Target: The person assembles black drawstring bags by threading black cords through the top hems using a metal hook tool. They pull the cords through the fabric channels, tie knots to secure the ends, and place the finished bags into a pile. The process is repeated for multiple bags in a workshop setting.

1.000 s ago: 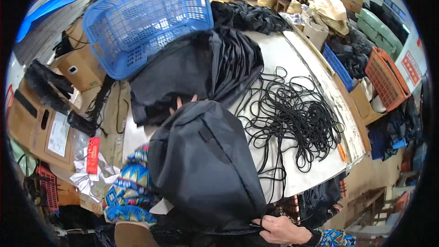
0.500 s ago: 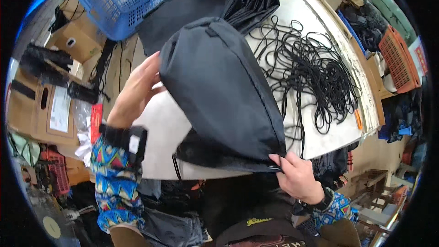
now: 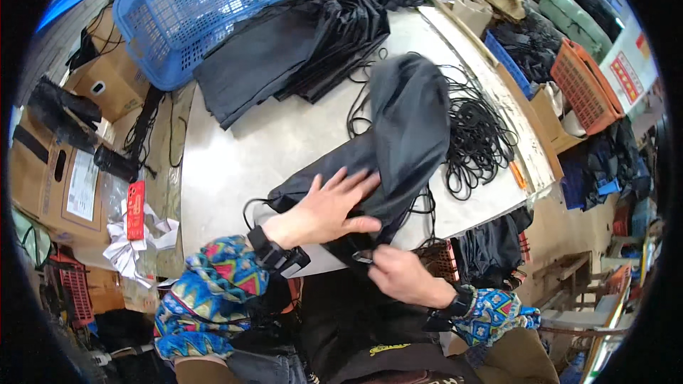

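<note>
A black fabric bag (image 3: 409,128) lies partly folded on the white tabletop (image 3: 228,163), its far end angled to the right. My left hand (image 3: 331,206) rests flat on the bag, fingers spread and palm down. Close to the table's near edge, my right hand (image 3: 407,276) is closed in a pinch at the bag's near corner. A small shiny piece (image 3: 363,256) glints beside those fingers; its kind cannot be made out. At the bag's left corner a short loop of black cord (image 3: 249,208) sticks out.
A tangle of black cord (image 3: 480,139) lies right of the bag. Behind are stacked black fabric pieces (image 3: 263,50) and a blue plastic basket (image 3: 160,35). An orange-handled item (image 3: 517,174) lies by the right edge. Cardboard boxes (image 3: 53,188) stand left.
The bag has been lowered onto the table and folded over. My left hand has moved from its far left side to lie flat on it. My right hand has shifted left with the corner.
</note>
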Tool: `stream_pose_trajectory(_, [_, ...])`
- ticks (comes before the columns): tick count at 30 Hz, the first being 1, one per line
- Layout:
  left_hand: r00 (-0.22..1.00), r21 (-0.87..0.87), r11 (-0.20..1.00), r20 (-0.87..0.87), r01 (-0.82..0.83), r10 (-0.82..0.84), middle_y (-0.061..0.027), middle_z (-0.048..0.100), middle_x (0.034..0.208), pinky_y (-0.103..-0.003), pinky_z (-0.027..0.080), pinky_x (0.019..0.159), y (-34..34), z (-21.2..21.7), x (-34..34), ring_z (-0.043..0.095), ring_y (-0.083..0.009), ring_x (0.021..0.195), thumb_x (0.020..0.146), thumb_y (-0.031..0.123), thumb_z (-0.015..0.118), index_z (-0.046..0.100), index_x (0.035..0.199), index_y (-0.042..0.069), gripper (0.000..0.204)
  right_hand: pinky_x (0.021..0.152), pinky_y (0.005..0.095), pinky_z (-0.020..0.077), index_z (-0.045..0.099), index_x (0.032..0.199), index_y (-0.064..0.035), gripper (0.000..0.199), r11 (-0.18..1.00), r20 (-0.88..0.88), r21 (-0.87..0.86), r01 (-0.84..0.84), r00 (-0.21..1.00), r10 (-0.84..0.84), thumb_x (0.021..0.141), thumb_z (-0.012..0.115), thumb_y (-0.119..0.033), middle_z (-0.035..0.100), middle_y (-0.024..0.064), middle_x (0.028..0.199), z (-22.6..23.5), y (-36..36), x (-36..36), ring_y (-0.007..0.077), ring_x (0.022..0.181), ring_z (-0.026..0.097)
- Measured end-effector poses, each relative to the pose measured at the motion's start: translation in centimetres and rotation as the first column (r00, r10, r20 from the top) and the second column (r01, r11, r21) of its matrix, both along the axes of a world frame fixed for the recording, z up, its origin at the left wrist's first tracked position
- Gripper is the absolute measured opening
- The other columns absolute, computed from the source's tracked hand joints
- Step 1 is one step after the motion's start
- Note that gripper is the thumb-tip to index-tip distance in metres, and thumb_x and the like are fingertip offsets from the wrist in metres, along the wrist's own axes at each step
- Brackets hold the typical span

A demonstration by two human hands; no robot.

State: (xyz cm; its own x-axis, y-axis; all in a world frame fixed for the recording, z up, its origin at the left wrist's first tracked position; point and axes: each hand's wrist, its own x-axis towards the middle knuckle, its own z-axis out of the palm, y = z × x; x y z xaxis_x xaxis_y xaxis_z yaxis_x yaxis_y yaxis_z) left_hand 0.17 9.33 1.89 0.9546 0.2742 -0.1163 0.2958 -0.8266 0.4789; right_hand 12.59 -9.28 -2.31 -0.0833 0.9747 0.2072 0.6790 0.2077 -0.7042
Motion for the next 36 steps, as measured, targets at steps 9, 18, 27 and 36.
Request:
stream_pose_trajectory(9, [0.769,0.441,0.657,0.527,-0.611,0.361,-0.0164,0.057,0.112,-0.038,0.042,0.089,2.4,-3.3,-2.8,0.054,-0.0303,0.103,0.086,0.023,0.061,0.057,0.118,0.002,0.039,0.054,0.0358,0.0505,0.054,0.122,0.0004,0.038,0.99,0.266,-0.1,-0.095,0.957,0.118,0.093,0.054,-0.025,0.058,0.0139,0.078,10.6,0.5,3.5,0.0296,0.067,0.061])
stream_pose_trajectory(18, [0.747,0.214,0.767,0.486,-0.605,0.453,-0.0174,0.057,0.079,-0.044,0.046,0.058,-2.2,-5.9,-5.6,0.058,-0.0375,0.068,0.087,0.007,0.052,0.06,0.092,0.004,0.009,0.051,0.0421,0.0496,0.058,0.107,-0.0068,0.027,0.984,0.641,0.011,0.178,0.754,-0.144,0.081,0.053,-0.014,0.064,0.014,0.074,1.3,10.4,7.1,0.0306,0.064,0.065])
stream_pose_trajectory(27, [0.766,0.317,0.742,0.51,-0.591,0.392,-0.0167,0.06,0.098,-0.04,0.046,0.079,-0.2,1.4,-6.7,0.057,-0.035,0.091,0.087,0.004,0.052,0.058,0.107,0.002,0.021,0.046,0.0407,0.0473,0.046,0.127,-0.0038,0.044,0.968,0.509,0.128,0.215,0.823,-0.251,0.089,0.056,-0.021,0.061,0.0134,0.072,3.0,6.3,6.8,0.03,0.056,0.062])
stream_pose_trajectory(36, [0.954,0.426,0.858,0.047,-0.287,0.296,-0.0192,0.05,0.13,-0.051,0.042,0.094,7.7,-1.7,0.3,0.052,-0.0365,0.115,0.093,0.026,0.051,0.044,0.133,0.008,0.045,0.047,0.0375,0.048,0.049,0.124,0.0055,0.045,0.986,0.612,0.081,0.148,0.773,-0.166,0.09,0.055,-0.023,0.057,0.0124,0.076,0.5,5.5,4.6,0.0263,0.057,0.061])
